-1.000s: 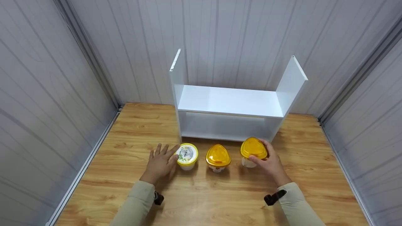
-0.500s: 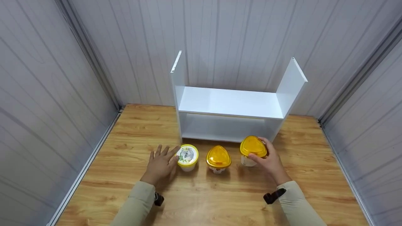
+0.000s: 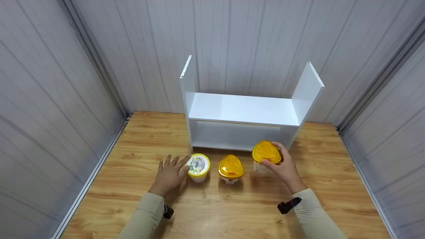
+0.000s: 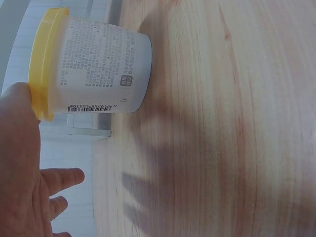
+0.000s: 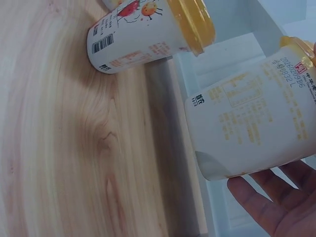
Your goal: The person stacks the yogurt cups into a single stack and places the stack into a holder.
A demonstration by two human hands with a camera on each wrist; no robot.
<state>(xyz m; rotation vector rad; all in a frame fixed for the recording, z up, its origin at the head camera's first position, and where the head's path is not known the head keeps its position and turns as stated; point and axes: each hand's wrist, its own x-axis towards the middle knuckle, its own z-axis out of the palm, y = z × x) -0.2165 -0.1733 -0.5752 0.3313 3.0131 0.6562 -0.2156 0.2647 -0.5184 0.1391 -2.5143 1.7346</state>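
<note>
My right hand [image 3: 286, 167] grips a white cup with a triangular amber lid [image 3: 266, 152], thumb on the near side and fingers behind. In the right wrist view the held cup [image 5: 252, 116] is raised off the table and tilted. A second cup with an amber lid [image 3: 231, 166] stands upright in the middle, touched by neither hand. My left hand [image 3: 169, 176] lies spread with straight fingers beside a round tub with a yellow-rimmed lid [image 3: 198, 165]. One digit touches that tub's yellow rim [image 4: 42, 64] in the left wrist view; the tub stands on the table.
Behind the cups stands a white two-level shelf unit [image 3: 244, 108] with upright side panels. Its lower board [image 3: 229, 135] is just past the cups. Pale panelled walls enclose the wooden table [image 3: 212, 209] at the back and both sides.
My right hand has lifted the amber-lidded cup slightly, moving it a little forward and left toward the shelf unit. The left hand, round tub and middle cup have stayed in place.
</note>
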